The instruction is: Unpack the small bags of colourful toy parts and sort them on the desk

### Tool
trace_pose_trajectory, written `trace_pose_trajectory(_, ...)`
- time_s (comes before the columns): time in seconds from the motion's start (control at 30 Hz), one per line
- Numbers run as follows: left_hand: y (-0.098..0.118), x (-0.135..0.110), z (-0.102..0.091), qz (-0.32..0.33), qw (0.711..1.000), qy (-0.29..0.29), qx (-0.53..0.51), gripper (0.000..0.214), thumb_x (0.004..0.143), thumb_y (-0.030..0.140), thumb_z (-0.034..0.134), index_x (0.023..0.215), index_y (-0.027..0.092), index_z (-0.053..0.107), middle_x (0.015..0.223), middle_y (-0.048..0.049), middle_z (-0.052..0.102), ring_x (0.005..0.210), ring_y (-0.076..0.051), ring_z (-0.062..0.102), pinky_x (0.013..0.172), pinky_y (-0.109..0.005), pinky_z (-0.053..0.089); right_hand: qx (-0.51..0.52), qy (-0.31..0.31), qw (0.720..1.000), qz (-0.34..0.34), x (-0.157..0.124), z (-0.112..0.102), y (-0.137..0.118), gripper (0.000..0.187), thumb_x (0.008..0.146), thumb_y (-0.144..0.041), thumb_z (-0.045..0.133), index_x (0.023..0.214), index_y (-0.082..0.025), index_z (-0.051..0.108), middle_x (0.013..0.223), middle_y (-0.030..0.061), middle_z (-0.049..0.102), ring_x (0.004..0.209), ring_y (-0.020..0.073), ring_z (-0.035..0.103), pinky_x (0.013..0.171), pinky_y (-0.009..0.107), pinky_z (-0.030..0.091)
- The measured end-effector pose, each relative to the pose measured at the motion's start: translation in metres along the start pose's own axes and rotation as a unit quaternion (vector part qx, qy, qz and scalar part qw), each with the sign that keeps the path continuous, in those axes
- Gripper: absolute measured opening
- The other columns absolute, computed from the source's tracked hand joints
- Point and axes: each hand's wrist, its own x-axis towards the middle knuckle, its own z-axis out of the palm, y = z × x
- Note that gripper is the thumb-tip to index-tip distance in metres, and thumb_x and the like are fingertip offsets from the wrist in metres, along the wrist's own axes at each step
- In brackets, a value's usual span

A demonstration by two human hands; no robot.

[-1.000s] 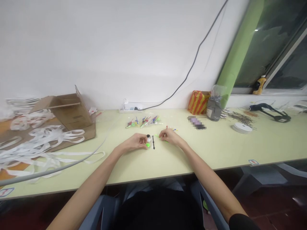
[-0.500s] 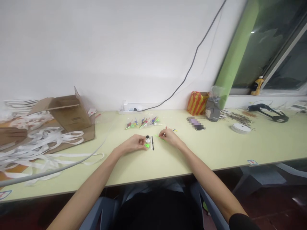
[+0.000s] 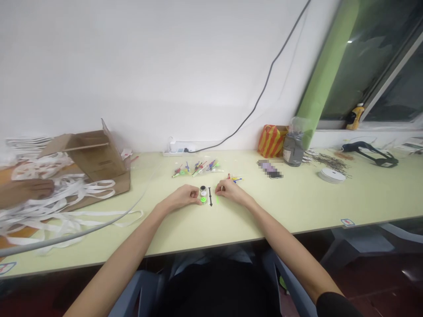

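Observation:
My left hand [image 3: 184, 195] rests on the pale green table [image 3: 297, 202] with fingers curled against a short row of small round pieces [image 3: 203, 194], black, white and bright green. My right hand [image 3: 228, 191] is pinched on a thin bright green stick [image 3: 217, 199] just right of a black arrow-shaped stick [image 3: 210, 197]. Loose red, yellow and blue sticks [image 3: 235, 178] lie just behind my right hand. Small bags of coloured parts [image 3: 197, 167] sit further back.
A cardboard box [image 3: 95, 156] and a heap of white straps [image 3: 56, 193] fill the left, where another person's hand [image 3: 24, 191] reaches in. A power strip [image 3: 180, 149], striped bag [image 3: 271, 141], grey container [image 3: 293, 149], phone [image 3: 271, 169] and white tape roll [image 3: 331, 175] stand behind and right.
My right hand has moved left toward the black stick, carrying the green stick. Another person's hand has come in at the left over the white straps. My left hand has stayed put.

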Motion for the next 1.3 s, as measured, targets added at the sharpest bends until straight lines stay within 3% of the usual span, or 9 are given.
trace_pose_trajectory(0.17, 0.002, -0.001, -0.001, 0.006, 1.0, 0.011, 0.009, 0.045, 0.073, 0.056, 0.071, 0.064, 0.017, 0.051, 0.059, 0.0049, 0.042, 0.059, -0.011, 0.034, 0.056, -0.025, 0.022, -0.005, -0.004, 1.0, -0.018, 0.0, 0.004, -0.009, 0.008, 0.082, -0.009, 0.069, 0.085, -0.013, 0.074, 0.086, 0.0061, 0.07, 0.071, 0.0131, 0.06, 0.069, 0.023, 0.044)
trace_pose_trajectory(0.3, 0.006, -0.003, -0.004, 0.01, 0.998, 0.041, 0.042, 0.049, 0.092, 0.057, 0.046, 0.063, 0.018, 0.046, 0.058, 0.0035, 0.04, 0.057, -0.012, 0.034, 0.057, -0.027, 0.024, 0.007, -0.006, 1.0, -0.026, -0.001, 0.007, -0.011, 0.009, 0.083, -0.007, 0.067, 0.084, -0.014, 0.073, 0.082, 0.0048, 0.069, 0.07, 0.013, 0.06, 0.067, 0.023, 0.043)
trace_pose_trajectory(0.4, 0.005, -0.003, -0.005, 0.011, 0.996, 0.063, 0.064, 0.051, 0.098, 0.054, 0.034, 0.064, 0.018, 0.047, 0.059, 0.0015, 0.046, 0.058, -0.013, 0.04, 0.061, -0.028, 0.028, 0.027, -0.012, 0.999, -0.024, -0.001, 0.008, -0.011, 0.01, 0.083, -0.006, 0.065, 0.084, -0.014, 0.073, 0.08, 0.0037, 0.07, 0.068, 0.0127, 0.06, 0.065, 0.022, 0.043)
trace_pose_trajectory(0.83, 0.008, -0.005, -0.003, -0.006, 0.993, 0.087, 0.078, 0.055, 0.099, 0.056, 0.029, 0.064, 0.019, 0.05, 0.059, -0.0001, 0.051, 0.059, -0.016, 0.045, 0.063, -0.029, 0.031, 0.035, 0.01, 0.999, -0.029, -0.003, 0.004, -0.017, 0.012, 0.087, -0.014, 0.06, 0.088, -0.016, 0.071, 0.079, 0.003, 0.07, 0.069, 0.0137, 0.059, 0.067, 0.023, 0.043)
trace_pose_trajectory(0.97, 0.006, -0.005, -0.003, -0.004, 0.992, 0.096, 0.086, 0.057, 0.1, 0.056, 0.027, 0.065, 0.019, 0.05, 0.059, -0.0003, 0.053, 0.059, -0.016, 0.047, 0.064, -0.03, 0.031, -0.006, 0.121, 0.993, 0.011, -0.004, -0.014, -0.005, 0.016, 0.088, -0.014, 0.056, 0.092, -0.018, 0.071, 0.08, 0.0042, 0.071, 0.07, 0.0154, 0.061, 0.069, 0.026, 0.045)
trace_pose_trajectory(1.03, 0.008, -0.004, -0.003, 0.0, 0.991, 0.097, 0.09, 0.057, 0.1, 0.055, 0.026, 0.064, 0.018, 0.051, 0.059, -0.0007, 0.054, 0.059, -0.016, 0.047, 0.064, -0.03, 0.032, -0.035, 0.206, 0.977, 0.043, -0.006, -0.029, 0.007, 0.021, 0.088, -0.013, 0.052, 0.096, -0.018, 0.071, 0.084, 0.0058, 0.072, 0.073, 0.0166, 0.063, 0.072, 0.028, 0.047)
trace_pose_trajectory(1.13, 0.017, -0.004, -0.001, 0.009, 0.989, 0.102, 0.11, 0.056, 0.101, 0.051, 0.027, 0.062, 0.019, 0.05, 0.057, -0.0015, 0.053, 0.056, -0.015, 0.046, 0.063, -0.03, 0.032, -0.067, 0.27, 0.96, 0.043, -0.011, -0.051, 0.011, 0.021, 0.086, -0.014, 0.053, 0.094, -0.018, 0.072, 0.093, 0.0078, 0.073, 0.079, 0.0185, 0.063, 0.079, 0.033, 0.049)
trace_pose_trajectory(1.2, 0.024, -0.012, 0.006, 0.024, 0.983, 0.117, 0.142, 0.054, 0.101, 0.048, 0.03, 0.06, 0.019, 0.051, 0.057, -0.0028, 0.053, 0.056, -0.016, 0.046, 0.063, -0.032, 0.034, -0.032, 0.312, 0.949, 0.013, -0.021, -0.065, -0.005, 0.02, 0.09, -0.021, 0.053, 0.098, -0.017, 0.071, 0.093, 0.0091, 0.073, 0.077, 0.0189, 0.064, 0.076, 0.033, 0.051)
trace_pose_trajectory(1.3, 0.027, -0.037, 0.023, 0.029, 0.98, 0.13, 0.148, 0.045, 0.099, 0.048, 0.041, 0.07, 0.021, 0.061, 0.072, -0.007, 0.062, 0.066, -0.018, 0.055, 0.067, -0.034, 0.044, 0.026, 0.427, 0.901, -0.076, -0.055, -0.089, -0.053, 0.027, 0.098, -0.029, 0.049, 0.114, -0.019, 0.067, 0.099, 0.0086, 0.072, 0.083, 0.0193, 0.067, 0.075, 0.034, 0.053)
